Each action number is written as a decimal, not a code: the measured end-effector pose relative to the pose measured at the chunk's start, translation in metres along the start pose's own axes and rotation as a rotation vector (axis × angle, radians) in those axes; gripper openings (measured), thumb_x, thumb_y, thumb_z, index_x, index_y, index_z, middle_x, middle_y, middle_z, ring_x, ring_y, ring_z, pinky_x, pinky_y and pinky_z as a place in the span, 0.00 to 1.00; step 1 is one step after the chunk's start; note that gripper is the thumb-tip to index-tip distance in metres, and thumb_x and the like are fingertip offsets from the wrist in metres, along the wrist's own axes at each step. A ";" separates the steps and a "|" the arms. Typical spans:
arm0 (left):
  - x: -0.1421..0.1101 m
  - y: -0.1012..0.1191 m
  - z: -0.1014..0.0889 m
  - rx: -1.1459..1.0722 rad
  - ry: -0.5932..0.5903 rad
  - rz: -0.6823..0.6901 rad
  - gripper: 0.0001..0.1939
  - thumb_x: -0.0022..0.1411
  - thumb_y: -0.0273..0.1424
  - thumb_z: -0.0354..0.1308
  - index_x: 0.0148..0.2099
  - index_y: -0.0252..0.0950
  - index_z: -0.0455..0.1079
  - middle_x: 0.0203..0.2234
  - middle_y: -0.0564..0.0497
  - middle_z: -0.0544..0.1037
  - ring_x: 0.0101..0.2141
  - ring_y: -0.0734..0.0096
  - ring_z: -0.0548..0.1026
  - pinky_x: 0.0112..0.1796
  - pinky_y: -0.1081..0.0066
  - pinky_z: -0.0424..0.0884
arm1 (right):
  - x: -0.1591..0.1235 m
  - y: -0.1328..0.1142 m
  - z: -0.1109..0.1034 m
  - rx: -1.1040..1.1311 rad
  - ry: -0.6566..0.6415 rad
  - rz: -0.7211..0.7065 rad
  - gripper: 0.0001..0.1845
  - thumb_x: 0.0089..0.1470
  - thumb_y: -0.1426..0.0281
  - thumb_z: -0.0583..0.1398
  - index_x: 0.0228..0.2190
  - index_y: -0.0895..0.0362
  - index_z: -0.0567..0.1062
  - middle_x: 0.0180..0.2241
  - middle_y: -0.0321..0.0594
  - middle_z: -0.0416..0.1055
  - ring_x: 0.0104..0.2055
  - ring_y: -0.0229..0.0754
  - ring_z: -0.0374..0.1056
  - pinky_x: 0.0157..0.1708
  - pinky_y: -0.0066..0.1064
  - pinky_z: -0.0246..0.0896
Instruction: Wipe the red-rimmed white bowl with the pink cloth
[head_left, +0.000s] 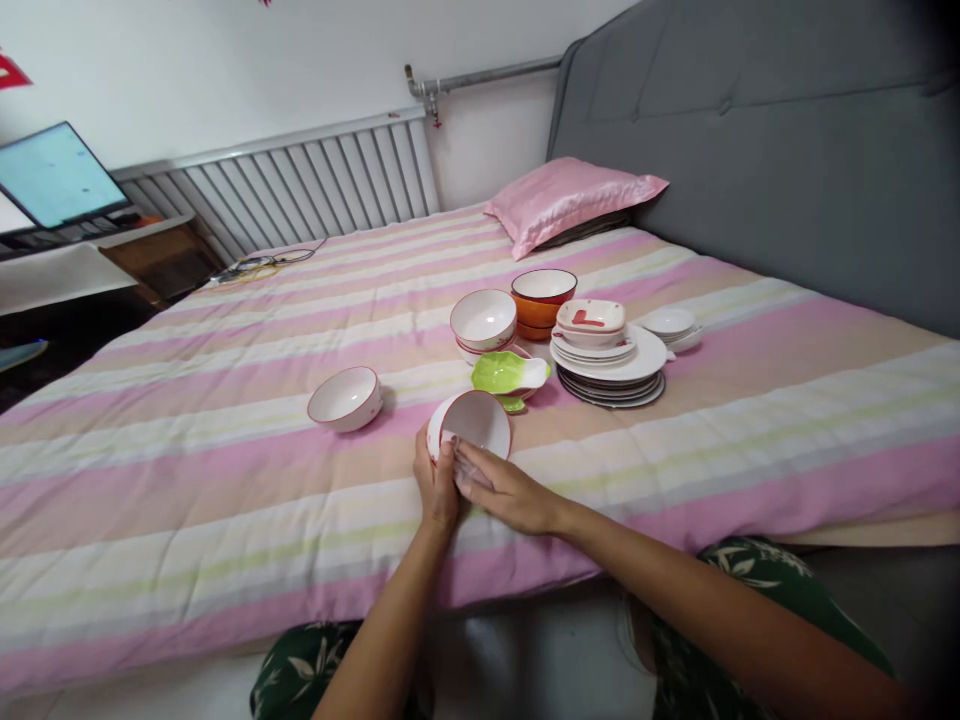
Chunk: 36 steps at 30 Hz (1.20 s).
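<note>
A white bowl with a thin red rim [484, 425] is tilted toward me just above the striped bed cover. My left hand [436, 475] is closed around its left side, thumb at the rim. My right hand [506, 485] presses a crumpled whitish tissue or cloth [471, 468] against the bowl's near edge. To the left, a similar white bowl [345, 400] rests tilted on the bed. Just behind the held bowl are a green leaf-shaped dish [499, 372] and stacked white bowls [484, 320].
Orange bowls [534, 310] stand behind. Stacked plates [645, 355] with a square dish [591, 316] on top sit at the right, beside small white dishes [669, 322]. Farther back are a pink pillow [570, 200], grey headboard [750, 150], radiator [300, 185] and cables [262, 265].
</note>
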<state>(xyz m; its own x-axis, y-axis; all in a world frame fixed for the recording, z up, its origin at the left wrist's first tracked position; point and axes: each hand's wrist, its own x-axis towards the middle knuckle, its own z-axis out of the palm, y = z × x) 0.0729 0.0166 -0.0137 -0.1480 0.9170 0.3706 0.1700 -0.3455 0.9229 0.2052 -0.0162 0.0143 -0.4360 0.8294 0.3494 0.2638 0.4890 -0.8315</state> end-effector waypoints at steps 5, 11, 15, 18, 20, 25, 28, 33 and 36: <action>0.000 0.000 0.000 -0.004 0.002 -0.003 0.26 0.58 0.50 0.48 0.48 0.34 0.66 0.32 0.48 0.73 0.33 0.63 0.72 0.36 0.66 0.68 | -0.007 0.004 0.006 -0.276 -0.110 -0.066 0.34 0.56 0.68 0.55 0.61 0.62 0.50 0.61 0.51 0.54 0.63 0.45 0.50 0.60 0.40 0.48; 0.000 0.003 0.002 -0.049 -0.001 -0.011 0.24 0.60 0.47 0.48 0.50 0.35 0.65 0.38 0.47 0.73 0.39 0.62 0.72 0.41 0.65 0.67 | -0.010 0.009 0.004 -0.581 -0.097 -0.034 0.29 0.57 0.65 0.56 0.58 0.53 0.57 0.62 0.47 0.53 0.64 0.49 0.47 0.60 0.52 0.42; 0.001 0.002 0.002 -0.068 -0.014 -0.001 0.24 0.60 0.47 0.48 0.51 0.36 0.65 0.42 0.45 0.73 0.43 0.60 0.71 0.45 0.63 0.65 | -0.008 0.012 -0.001 -0.688 -0.015 -0.050 0.24 0.55 0.65 0.58 0.54 0.53 0.64 0.59 0.47 0.59 0.61 0.50 0.52 0.61 0.53 0.36; 0.001 -0.001 0.002 -0.105 0.002 0.012 0.25 0.59 0.48 0.49 0.52 0.37 0.64 0.46 0.45 0.71 0.47 0.59 0.69 0.49 0.62 0.63 | -0.007 0.014 -0.004 -0.734 0.027 -0.049 0.24 0.54 0.68 0.58 0.53 0.53 0.66 0.58 0.47 0.60 0.61 0.51 0.53 0.61 0.53 0.36; 0.001 -0.004 0.002 -0.144 0.025 0.023 0.26 0.58 0.49 0.51 0.53 0.37 0.64 0.47 0.46 0.70 0.48 0.59 0.68 0.49 0.63 0.63 | -0.007 0.017 -0.005 -0.744 0.041 -0.037 0.25 0.53 0.68 0.59 0.53 0.53 0.66 0.58 0.47 0.60 0.60 0.51 0.54 0.61 0.52 0.37; 0.001 -0.009 0.003 -0.281 0.017 -0.004 0.27 0.56 0.48 0.54 0.53 0.38 0.63 0.46 0.46 0.70 0.46 0.61 0.70 0.46 0.66 0.66 | -0.007 0.024 -0.005 -0.721 0.060 -0.016 0.24 0.53 0.70 0.58 0.52 0.54 0.67 0.58 0.47 0.61 0.59 0.49 0.57 0.60 0.48 0.42; 0.001 -0.012 0.003 -0.324 0.019 -0.028 0.26 0.56 0.46 0.55 0.53 0.39 0.63 0.44 0.46 0.72 0.44 0.62 0.71 0.44 0.66 0.66 | -0.007 0.028 -0.005 -0.681 0.057 -0.037 0.21 0.56 0.73 0.55 0.52 0.54 0.67 0.55 0.46 0.65 0.58 0.45 0.59 0.59 0.44 0.47; 0.001 -0.014 0.003 -0.350 0.016 -0.064 0.25 0.56 0.45 0.55 0.53 0.38 0.62 0.43 0.46 0.72 0.42 0.64 0.72 0.42 0.66 0.67 | -0.007 0.025 -0.006 -0.586 0.065 -0.043 0.17 0.60 0.67 0.53 0.50 0.54 0.69 0.51 0.42 0.70 0.53 0.43 0.65 0.52 0.35 0.57; 0.001 -0.013 0.003 -0.344 0.023 -0.062 0.26 0.55 0.45 0.55 0.53 0.38 0.63 0.41 0.47 0.73 0.41 0.65 0.72 0.41 0.67 0.68 | -0.009 0.013 -0.007 -0.517 0.095 0.038 0.17 0.60 0.63 0.53 0.49 0.52 0.70 0.47 0.40 0.73 0.47 0.43 0.70 0.45 0.32 0.62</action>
<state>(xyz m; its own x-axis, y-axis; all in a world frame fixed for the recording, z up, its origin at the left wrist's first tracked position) 0.0738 0.0222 -0.0254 -0.1707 0.9349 0.3113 -0.1775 -0.3399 0.9236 0.2188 -0.0153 0.0038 -0.3443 0.8581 0.3809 0.6782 0.5079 -0.5312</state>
